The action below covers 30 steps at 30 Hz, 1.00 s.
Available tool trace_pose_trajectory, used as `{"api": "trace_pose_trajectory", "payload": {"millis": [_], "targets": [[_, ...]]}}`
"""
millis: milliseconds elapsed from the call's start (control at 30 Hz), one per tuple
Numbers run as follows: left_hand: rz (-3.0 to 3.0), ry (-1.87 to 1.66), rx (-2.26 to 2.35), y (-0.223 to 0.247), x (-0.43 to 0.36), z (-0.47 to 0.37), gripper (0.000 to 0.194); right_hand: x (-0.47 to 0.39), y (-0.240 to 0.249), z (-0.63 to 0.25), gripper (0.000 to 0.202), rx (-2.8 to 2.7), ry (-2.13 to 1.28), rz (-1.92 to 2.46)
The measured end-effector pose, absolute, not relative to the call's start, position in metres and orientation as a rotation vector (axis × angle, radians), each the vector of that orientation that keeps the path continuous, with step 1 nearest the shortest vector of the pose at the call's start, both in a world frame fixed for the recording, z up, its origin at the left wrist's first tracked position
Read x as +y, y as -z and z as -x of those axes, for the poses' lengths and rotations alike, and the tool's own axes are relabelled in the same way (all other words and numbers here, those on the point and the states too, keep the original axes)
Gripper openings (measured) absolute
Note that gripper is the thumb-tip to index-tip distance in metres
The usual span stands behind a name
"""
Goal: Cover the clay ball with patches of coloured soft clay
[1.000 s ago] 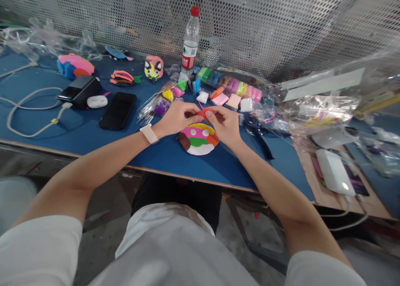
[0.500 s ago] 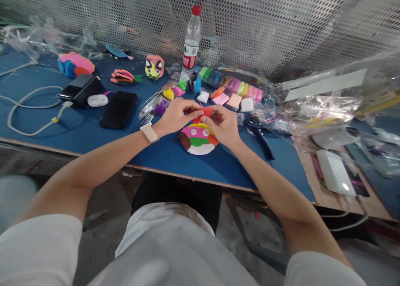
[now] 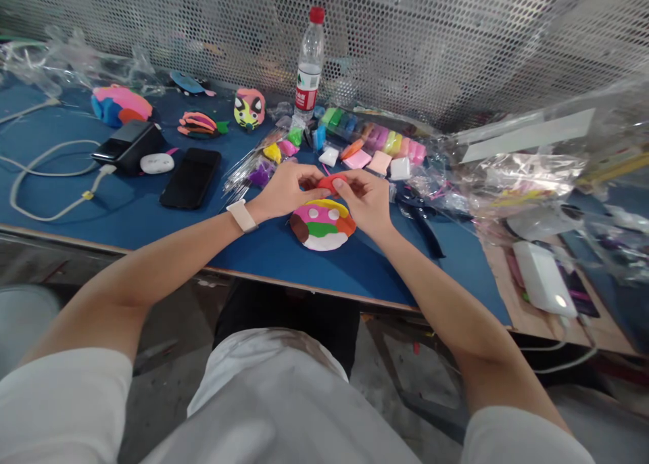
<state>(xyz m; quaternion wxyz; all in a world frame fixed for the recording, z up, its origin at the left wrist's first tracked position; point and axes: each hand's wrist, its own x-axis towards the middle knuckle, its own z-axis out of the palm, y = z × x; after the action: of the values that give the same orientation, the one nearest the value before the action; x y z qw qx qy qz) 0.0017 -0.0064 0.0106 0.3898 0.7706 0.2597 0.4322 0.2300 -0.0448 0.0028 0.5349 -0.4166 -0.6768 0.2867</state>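
Between my two hands is a piece of red modelling clay [image 3: 332, 183], pinched by the fingers of both. My left hand [image 3: 288, 190] grips its left side, and my right hand [image 3: 369, 200] presses its right side with the thumb on top. Just below the hands lies a rounded clay piece [image 3: 323, 228] on the blue table, patched in pink, brown, green, white, orange and yellow, with two white discs on its pink part. Behind the hands are loose clay blocks [image 3: 379, 162] in peach, pink and white.
A water bottle [image 3: 308, 72] stands at the back by the perforated metal panel. To the left lie a phone [image 3: 191, 178], a white mouse-shaped case [image 3: 157, 163] and finished clay figures [image 3: 249, 109]. Dark-handled pliers [image 3: 426, 227] and a white power bank [image 3: 545, 279] are on the right.
The red clay has been turned and tilted flatter between my fingers, and my right thumb has shifted onto it. Both hands keep nearly the same place above the patched piece.
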Motion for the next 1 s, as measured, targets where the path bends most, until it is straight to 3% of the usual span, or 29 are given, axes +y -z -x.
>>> {"api": "trace_pose_trajectory", "payload": {"millis": [400, 733, 1000], "targets": [[-1.964, -1.07, 0.654, -0.01, -0.009, -0.005, 0.056, -0.04, 0.007, -0.226, 0.059, -1.516, -0.794, 1.029], [-2.023, -1.148, 0.728, -0.012, -0.006, -0.002, 0.066, -0.039, -0.003, -0.235, 0.068, -1.681, -0.595, 1.097], [-2.127, -1.108, 0.755, -0.012, -0.007, -0.001, 0.062, -0.038, -0.004, -0.237, 0.059, -1.705, -0.687, 1.034]]}}
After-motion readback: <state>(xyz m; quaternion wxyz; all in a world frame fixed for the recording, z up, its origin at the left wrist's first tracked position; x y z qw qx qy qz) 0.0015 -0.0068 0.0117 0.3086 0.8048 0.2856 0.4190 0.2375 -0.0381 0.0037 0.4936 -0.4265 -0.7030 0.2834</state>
